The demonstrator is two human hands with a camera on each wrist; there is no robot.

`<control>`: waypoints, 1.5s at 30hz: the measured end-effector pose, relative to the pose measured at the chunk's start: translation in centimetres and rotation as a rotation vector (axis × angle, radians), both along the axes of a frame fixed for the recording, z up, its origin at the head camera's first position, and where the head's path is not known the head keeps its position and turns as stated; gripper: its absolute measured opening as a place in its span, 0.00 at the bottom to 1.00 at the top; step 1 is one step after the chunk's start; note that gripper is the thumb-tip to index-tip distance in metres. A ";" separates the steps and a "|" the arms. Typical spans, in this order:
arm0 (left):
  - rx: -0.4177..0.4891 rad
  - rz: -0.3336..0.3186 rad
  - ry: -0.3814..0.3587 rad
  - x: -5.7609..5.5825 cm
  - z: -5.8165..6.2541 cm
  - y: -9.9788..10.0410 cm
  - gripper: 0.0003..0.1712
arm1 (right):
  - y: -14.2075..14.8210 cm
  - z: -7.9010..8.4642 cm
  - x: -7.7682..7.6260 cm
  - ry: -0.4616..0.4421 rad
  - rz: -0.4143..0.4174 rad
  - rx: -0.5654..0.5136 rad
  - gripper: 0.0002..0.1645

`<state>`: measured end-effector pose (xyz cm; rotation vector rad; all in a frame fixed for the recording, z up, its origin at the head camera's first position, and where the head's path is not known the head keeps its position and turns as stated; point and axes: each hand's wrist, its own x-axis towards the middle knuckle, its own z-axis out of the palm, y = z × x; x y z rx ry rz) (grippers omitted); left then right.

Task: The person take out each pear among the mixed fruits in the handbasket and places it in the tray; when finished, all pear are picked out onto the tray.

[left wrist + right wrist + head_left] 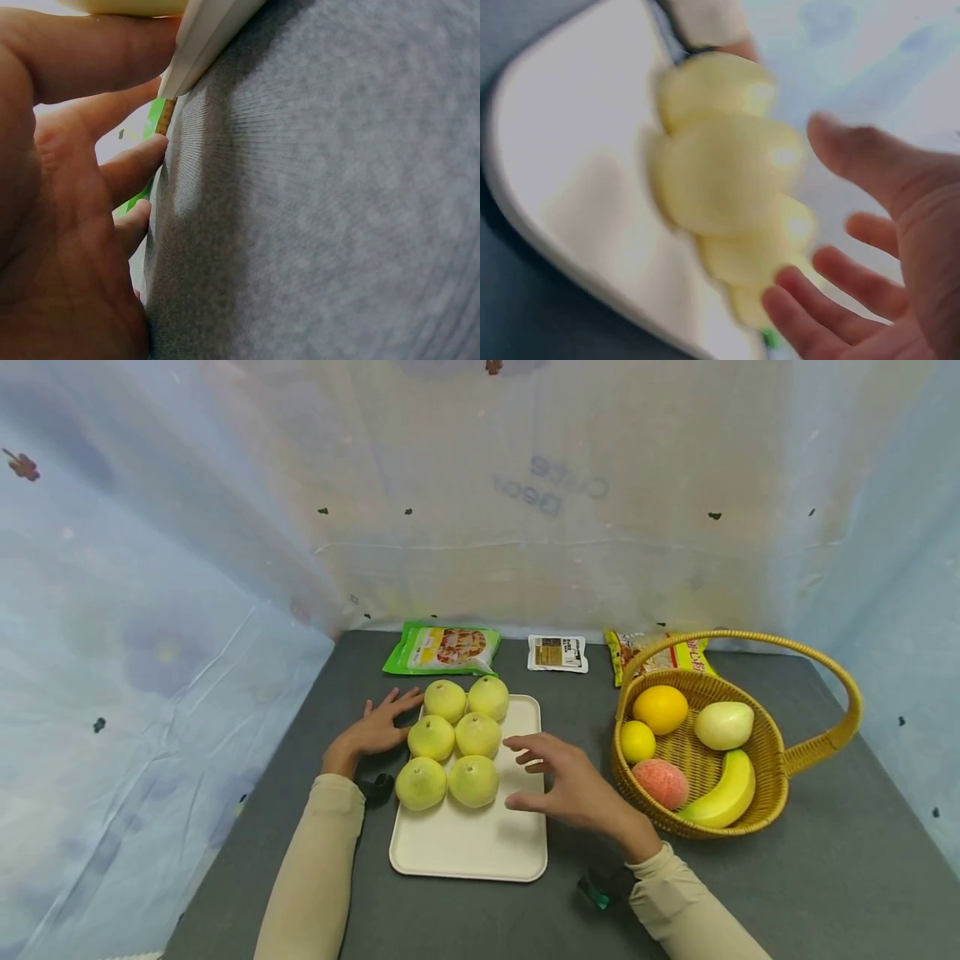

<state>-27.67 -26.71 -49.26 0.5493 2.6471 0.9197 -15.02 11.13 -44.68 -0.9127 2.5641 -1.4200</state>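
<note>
Several round yellow-green fruits stand in two columns on a white tray (468, 852), filling its left and back part; a front one (474, 782) is nearest the tray's middle. My left hand (381, 727) lies at the tray's left edge with fingers spread, its thumb side touching the rim (196, 56). Over the tray's right side hovers my right hand (566, 781), fingers and thumb apart and nothing between them. In the right wrist view that hand (870, 277) is beside the fruits (724, 176), with a gap between.
To the right stands a wicker basket (772, 793) with a tall handle, holding an orange (660, 709), a lemon (637, 742), a peach-like fruit (662, 782), a banana (723, 793) and a pale round fruit (724, 726). Behind lie a green packet (442, 648), a white pouch (557, 653) and a yellow packet (693, 653).
</note>
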 end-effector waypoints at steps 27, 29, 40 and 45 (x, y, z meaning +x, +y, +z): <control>-0.003 0.003 0.012 -0.1 -0.1 -0.2 0.40 | 21.4 9.7 -3.7 0.000 -0.319 0.542 0.39; -0.004 0.006 0.009 0.0 -0.1 -0.3 0.40 | 21.8 9.2 -4.3 -0.007 -0.325 0.574 0.40; 0.013 0.003 0.008 0.1 -0.1 -0.1 0.39 | 23.3 6.2 -6.6 0.022 -0.276 0.722 0.35; -0.001 0.003 0.007 0.1 -0.1 -0.1 0.39 | 23.5 5.4 -6.3 -0.046 -0.284 0.738 0.38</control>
